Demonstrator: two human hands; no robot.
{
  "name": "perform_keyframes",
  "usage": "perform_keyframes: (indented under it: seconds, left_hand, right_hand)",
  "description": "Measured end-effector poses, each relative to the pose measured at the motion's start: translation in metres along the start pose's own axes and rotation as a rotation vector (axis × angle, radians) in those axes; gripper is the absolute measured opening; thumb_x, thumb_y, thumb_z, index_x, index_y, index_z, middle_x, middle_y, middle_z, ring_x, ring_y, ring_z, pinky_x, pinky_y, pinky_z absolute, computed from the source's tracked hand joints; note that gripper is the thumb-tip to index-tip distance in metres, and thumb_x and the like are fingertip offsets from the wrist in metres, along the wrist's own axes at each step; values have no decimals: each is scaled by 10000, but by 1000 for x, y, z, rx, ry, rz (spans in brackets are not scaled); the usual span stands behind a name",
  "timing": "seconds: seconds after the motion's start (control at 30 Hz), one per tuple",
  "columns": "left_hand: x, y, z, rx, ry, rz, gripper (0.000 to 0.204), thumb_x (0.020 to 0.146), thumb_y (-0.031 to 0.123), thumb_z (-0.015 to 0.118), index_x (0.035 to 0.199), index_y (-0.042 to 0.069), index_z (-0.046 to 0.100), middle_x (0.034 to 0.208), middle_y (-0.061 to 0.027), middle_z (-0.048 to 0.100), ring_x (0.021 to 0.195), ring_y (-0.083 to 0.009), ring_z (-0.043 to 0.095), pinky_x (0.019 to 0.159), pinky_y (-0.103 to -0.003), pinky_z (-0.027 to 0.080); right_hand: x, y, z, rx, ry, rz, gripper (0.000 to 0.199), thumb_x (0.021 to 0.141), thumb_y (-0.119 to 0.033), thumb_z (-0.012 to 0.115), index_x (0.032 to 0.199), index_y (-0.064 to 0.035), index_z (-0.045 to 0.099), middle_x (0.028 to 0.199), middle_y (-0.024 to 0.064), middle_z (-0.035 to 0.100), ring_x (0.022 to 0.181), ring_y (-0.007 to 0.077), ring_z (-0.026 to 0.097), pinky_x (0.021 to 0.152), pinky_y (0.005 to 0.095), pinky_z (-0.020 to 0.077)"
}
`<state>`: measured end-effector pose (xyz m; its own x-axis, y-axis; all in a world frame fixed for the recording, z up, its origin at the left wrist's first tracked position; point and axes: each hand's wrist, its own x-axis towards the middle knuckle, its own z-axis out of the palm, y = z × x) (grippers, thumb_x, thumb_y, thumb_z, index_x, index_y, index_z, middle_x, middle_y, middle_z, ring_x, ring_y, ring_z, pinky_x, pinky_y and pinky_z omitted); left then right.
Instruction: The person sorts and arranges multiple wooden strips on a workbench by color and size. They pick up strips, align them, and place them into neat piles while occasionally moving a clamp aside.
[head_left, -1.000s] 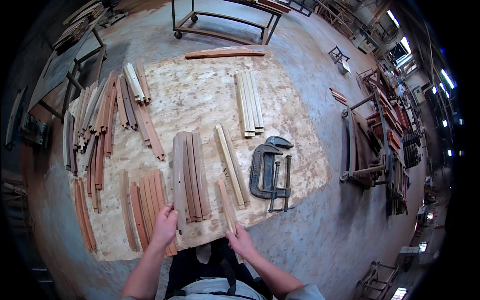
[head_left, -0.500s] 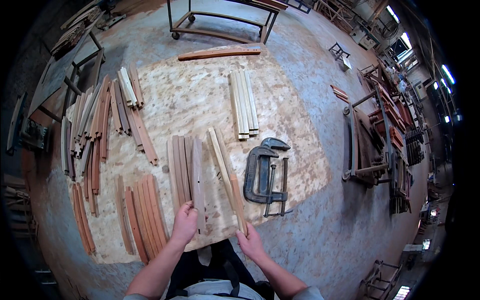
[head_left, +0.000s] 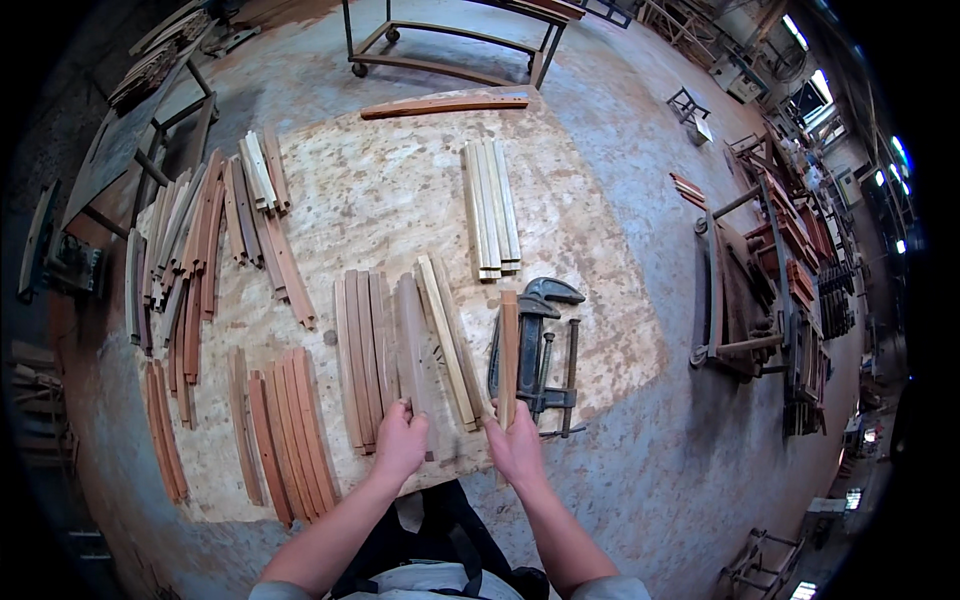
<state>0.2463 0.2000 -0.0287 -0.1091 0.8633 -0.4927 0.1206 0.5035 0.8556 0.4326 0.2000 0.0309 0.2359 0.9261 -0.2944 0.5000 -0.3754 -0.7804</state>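
My left hand [head_left: 402,447] is closed on the lower part of a grey-brown wooden strip [head_left: 410,335], just right of a row of similar brown strips [head_left: 363,350]. In my right hand [head_left: 515,450] is a reddish-brown wooden strip [head_left: 509,345], gripped near its lower end and pointing away from me. Its upper part covers some of the dark C-clamps [head_left: 530,350] lying on the board. Between my hands a pale strip [head_left: 447,340] lies at a slant beside a darker one. Fingertips under both held strips are partly hidden.
The strips and clamps lie on a stained plywood tabletop [head_left: 390,200]. Pale strips [head_left: 490,210] are grouped farther off, and one long reddish strip [head_left: 445,106] lies at the far edge. Several mixed strips [head_left: 205,220] pile up at left, reddish ones [head_left: 295,430] nearer. Carts [head_left: 445,65] stand beyond the table.
My right hand has moved right, lifting the reddish-brown strip from beside the pale one to over the clamps. My left hand has shifted right with the grey-brown strip, away from the brown row.
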Motion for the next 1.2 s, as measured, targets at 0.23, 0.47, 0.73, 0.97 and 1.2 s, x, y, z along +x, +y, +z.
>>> perform_keyframes:
  seconds: [0.23,0.47,0.73,0.97,1.2]
  left_hand:
    - [-3,29,22,435,27,75,391,867,185,556,1204,-13,546,1062,-272,652,1002,-452,627,879,-510,498]
    - [-7,34,6,490,108,78,456,856,168,555,1237,-75,496,1004,-322,634,940,-477,629,840,-547,491]
    - [-12,53,-8,948,24,316,499,837,174,627,1304,15,549,826,-251,609,751,-421,672,659,-509,555]
    - [1,42,-6,1227,7,354,517,820,203,673,1293,30,559,813,-199,638,688,-317,702,579,-437,575]
    - [6,60,0,1018,-105,254,548,856,229,642,1334,9,489,838,-230,672,771,-351,702,647,-460,557]
  right_hand:
    - [7,7,19,-4,-30,-4,343,885,-175,674,1144,15,551,991,272,672,966,435,657,817,471,513]
    - [14,18,22,-2,-48,1,358,886,-187,675,1166,-1,554,1018,272,670,991,436,653,835,468,516]
    - [21,17,22,-5,-60,29,386,887,-219,681,1173,2,546,1048,262,672,1012,432,648,852,463,510]
    - [21,18,21,22,-68,29,390,883,-222,685,1169,1,544,1034,258,675,1006,431,650,854,463,510]
    - [19,16,20,-1,-59,-11,361,878,-205,683,1150,0,562,1024,258,674,989,435,651,847,460,513]
